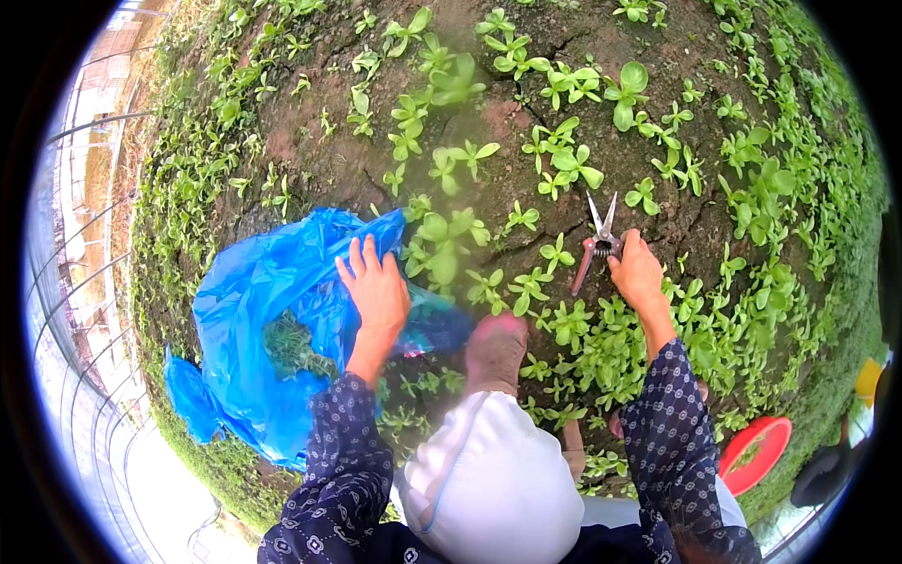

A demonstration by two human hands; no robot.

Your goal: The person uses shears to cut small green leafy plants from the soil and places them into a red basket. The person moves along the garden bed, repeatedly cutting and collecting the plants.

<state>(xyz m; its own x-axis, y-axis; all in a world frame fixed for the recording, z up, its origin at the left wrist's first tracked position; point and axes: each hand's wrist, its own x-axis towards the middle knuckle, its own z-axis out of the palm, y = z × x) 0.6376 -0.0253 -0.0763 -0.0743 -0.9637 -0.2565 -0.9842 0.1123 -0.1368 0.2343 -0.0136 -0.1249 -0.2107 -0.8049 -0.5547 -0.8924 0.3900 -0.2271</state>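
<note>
My right hand (638, 271) grips the red handles of small garden snips (599, 243) from the right side. Their pointed metal blades are spread apart above bare soil among green leafy seedlings (574, 166). On the left, my left hand (377, 285) lies over the rim of a crumpled blue plastic bag (243, 303), its fingers spread. My left thumb is hidden, so whether it pinches the film cannot be told. Inside the bag's mouth shows a clump of fine green plant matter (299, 345).
My foot (497, 349) stands among the seedlings below my hands. A red basin (757, 455) holding some greens sits at lower right, with a yellow object (869, 381) and a dark object (823, 474) beyond. Curved metal framework (77, 282) runs along the left edge.
</note>
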